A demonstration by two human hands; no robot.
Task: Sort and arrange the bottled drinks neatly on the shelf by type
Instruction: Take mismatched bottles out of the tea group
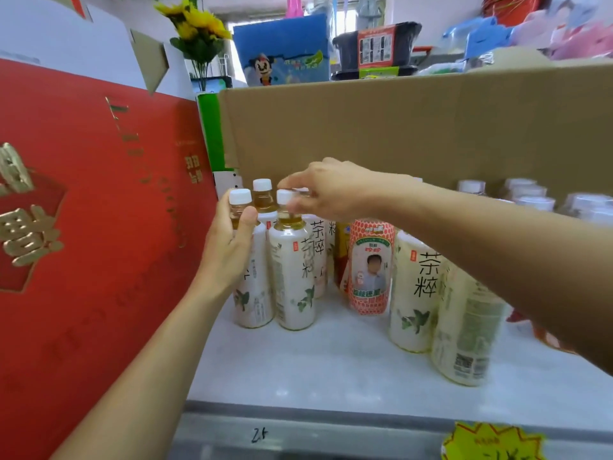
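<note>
White shelf (298,370), seen from above and in front. At its left end, a tight group of tea bottles (292,273) with cream labels and white caps, all upright, long axis vertical, caps to the top. Left hand (229,247) around the front-left bottle (247,293) of this group, at neck and shoulder; thumb in front across the neck, other fingers behind the bottle and hidden, so closed on it. Right hand (328,190) above the group, reaching from the right; thumb and fingers (293,204) pinching near the top of one bottle, just beside the white cap (285,196) of the front-middle bottle. Which bottle exactly is pinched: cannot tell, the hand covers it.

Right of the group, a short bottle with orange-and-white label (370,270), also upright, standing apart on the shelf. Behind it, a yellow bottle (341,250), mostly hidden. Further right, two more cream tea bottles (414,293), upright and touching each other, partly under the right forearm. At far right rear, more white-capped bottles (534,197), blurred.

Red box with gold characters (99,210) closing the left side. Brown cardboard (398,127) behind the bottles. Yellow price tag (494,443) on the shelf's front edge.
</note>
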